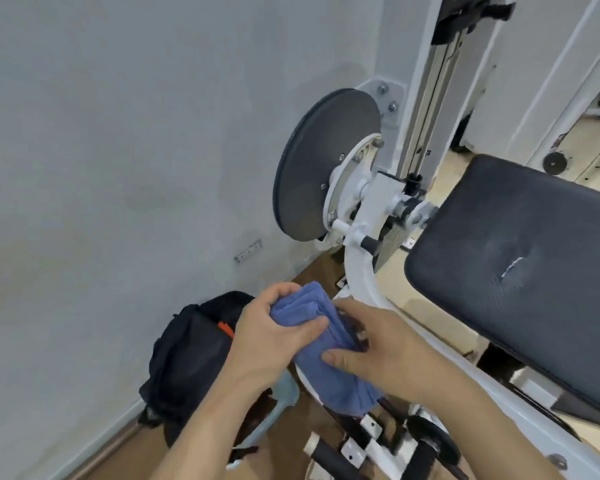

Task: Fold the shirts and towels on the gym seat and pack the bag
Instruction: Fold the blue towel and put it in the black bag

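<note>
A folded blue towel (329,372) is held in the air between both hands, low in the middle of the view. My left hand (274,334) grips its upper end, thumb across the top fold. My right hand (378,348) grips its right side, thumb pressed on the front face. A black bag (187,355) with an orange tab stands open on the floor against the wall, just left of my left hand. The black padded gym seat (520,268) lies to the right with nothing on it. No shirts are in view.
The white machine frame (361,275) curves between the seat and my hands, with a large grey disc (323,164) behind it. A grey wall fills the left side. A pale blue plastic stool (278,407) stands under my left forearm. Black-padded bars lie at the bottom.
</note>
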